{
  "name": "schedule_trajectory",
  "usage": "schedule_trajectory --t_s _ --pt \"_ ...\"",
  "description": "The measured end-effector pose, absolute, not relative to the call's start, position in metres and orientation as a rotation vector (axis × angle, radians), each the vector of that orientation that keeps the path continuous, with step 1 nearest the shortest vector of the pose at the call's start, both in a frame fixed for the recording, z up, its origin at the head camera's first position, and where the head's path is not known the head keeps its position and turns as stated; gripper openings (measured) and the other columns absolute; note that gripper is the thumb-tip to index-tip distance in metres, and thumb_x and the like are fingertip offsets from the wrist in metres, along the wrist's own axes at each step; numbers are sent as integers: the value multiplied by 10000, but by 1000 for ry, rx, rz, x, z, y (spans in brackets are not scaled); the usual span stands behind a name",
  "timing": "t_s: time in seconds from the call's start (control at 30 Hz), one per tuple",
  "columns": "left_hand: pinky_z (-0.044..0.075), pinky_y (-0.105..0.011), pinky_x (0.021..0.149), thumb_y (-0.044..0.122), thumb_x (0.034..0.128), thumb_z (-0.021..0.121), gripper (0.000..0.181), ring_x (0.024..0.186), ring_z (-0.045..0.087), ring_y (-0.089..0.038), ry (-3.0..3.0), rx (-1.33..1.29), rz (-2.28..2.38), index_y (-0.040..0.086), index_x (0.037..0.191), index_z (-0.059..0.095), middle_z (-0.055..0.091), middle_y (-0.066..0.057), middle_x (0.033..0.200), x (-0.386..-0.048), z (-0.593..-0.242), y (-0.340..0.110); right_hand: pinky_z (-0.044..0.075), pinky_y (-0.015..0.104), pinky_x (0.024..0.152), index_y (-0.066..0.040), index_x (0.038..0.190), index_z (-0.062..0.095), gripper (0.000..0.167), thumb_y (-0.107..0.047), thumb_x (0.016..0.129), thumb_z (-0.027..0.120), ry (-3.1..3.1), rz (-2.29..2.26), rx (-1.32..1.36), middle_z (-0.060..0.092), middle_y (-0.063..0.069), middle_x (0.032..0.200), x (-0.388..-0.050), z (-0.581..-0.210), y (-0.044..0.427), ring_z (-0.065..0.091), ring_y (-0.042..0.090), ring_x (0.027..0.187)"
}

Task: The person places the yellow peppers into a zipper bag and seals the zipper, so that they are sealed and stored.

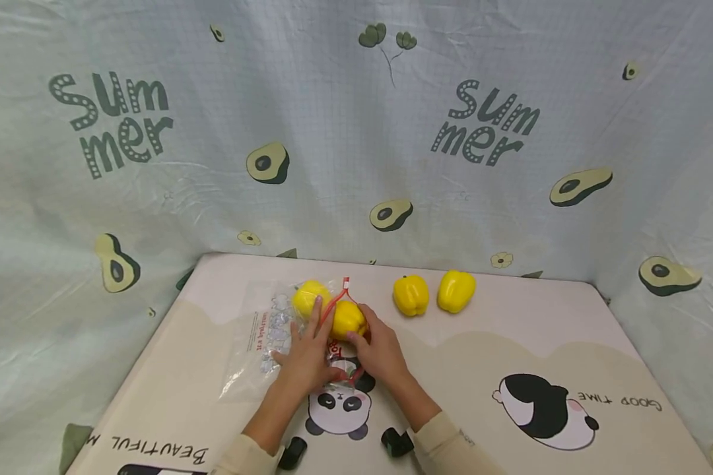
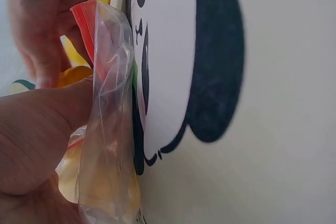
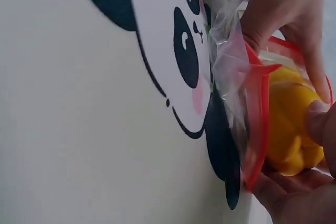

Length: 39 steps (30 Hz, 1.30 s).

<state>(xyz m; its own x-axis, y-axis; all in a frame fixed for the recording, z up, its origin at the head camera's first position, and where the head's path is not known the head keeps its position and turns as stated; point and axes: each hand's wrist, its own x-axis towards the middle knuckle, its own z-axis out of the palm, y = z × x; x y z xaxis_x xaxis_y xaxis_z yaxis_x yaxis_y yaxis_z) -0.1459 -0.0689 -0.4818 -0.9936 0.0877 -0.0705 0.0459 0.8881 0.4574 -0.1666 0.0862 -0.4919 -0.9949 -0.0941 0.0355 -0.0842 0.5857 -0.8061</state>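
Observation:
My right hand (image 1: pixel 383 348) grips a yellow bell pepper (image 1: pixel 348 320) at the mouth of a clear zip bag (image 1: pixel 240 363). In the right wrist view, this pepper (image 3: pixel 291 124) sits between the red zip edges (image 3: pixel 258 124), with my right thumb on it. My left hand (image 1: pixel 305 359) lies over the bag with fingers spread, thumb and forefinger stretched against opposite sides of the mouth. Under the plastic, beyond my left fingers, another yellow bell pepper (image 1: pixel 310 297) shows. In the left wrist view, crinkled plastic (image 2: pixel 107 129) partly hides the left hand's fingers.
Two more yellow bell peppers, a nearer-left one (image 1: pixel 411 295) and a right one (image 1: pixel 456 291), stand at the back of the table. A panda-printed cover (image 1: pixel 440 396) lies beneath everything. A curtain (image 1: pixel 333 119) with avocado prints hangs behind the table.

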Motion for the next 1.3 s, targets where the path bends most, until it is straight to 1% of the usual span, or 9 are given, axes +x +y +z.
schedule_trajectory --t_s 0.2,0.3,0.4,0.6,0.7,0.8,0.9,1.03,1.3 --pt "157 -986 915 314 710 964 1188 1524 172 -657 2963 101 699 276 1665 258 0 -4 1790 -146 -481 -69 438 562 1197 -77 1543 388 616 -133 1001 675 2667 -1452 -106 579 171 1496 -167 -490 83 593 313 1242" --pt "165 -984 914 299 716 962 1176 1525 169 -657 2965 103 702 268 1663 266 2 -7 1790 -145 -482 -70 448 558 1191 -81 1539 383 605 -134 1006 666 2660 -1408 -85 594 174 1464 -169 -486 82 595 309 1212" --pt "172 -984 905 290 719 960 1169 1523 161 -664 2971 111 704 260 1663 270 0 -10 1790 -145 -481 -70 501 544 1136 -104 1530 404 581 -162 1014 666 2693 -1346 -91 643 167 1380 -172 -484 83 605 289 1116" --pt "178 -982 897 282 731 954 1182 1537 118 -655 2979 111 700 270 1671 238 -26 -6 1789 -146 -479 -69 547 533 1054 -149 1537 422 580 -244 1021 670 2752 -1241 -140 684 162 1313 -175 -480 83 622 273 1043" --pt "185 -982 888 285 731 953 1181 1551 92 -638 2979 115 707 267 1671 238 -24 -10 1789 -146 -479 -68 568 521 990 -151 1528 441 588 -274 1009 689 2795 -1178 -149 707 162 1266 -174 -479 82 639 274 1006" --pt "184 -983 882 288 730 954 1184 1559 61 -630 2971 117 716 268 1671 236 -26 -11 1789 -146 -478 -68 577 503 972 -129 1498 464 582 -276 993 713 2802 -1160 -133 709 153 1250 -174 -478 80 638 271 992" --pt "169 -987 886 278 729 957 1191 1562 45 -626 2967 108 736 275 1672 230 -21 -5 1789 -146 -479 -70 554 525 1055 -65 1474 468 573 -216 984 723 2748 -1262 -147 671 169 1305 -175 -478 76 626 291 1060" --pt "159 -987 902 275 734 955 1183 1561 56 -627 2968 105 742 278 1671 234 -8 1 1790 -146 -480 -71 464 563 1174 -18 1495 441 578 -119 985 694 2679 -1423 -150 601 191 1428 -175 -482 73 602 329 1229" --pt "156 -983 906 288 728 955 1169 1583 16 -586 2980 94 724 263 1666 258 23 4 1789 -145 -482 -70 395 564 1229 -25 1501 405 578 -40 982 657 2632 -1566 -27 544 198 1513 -172 -490 74 562 350 1338"
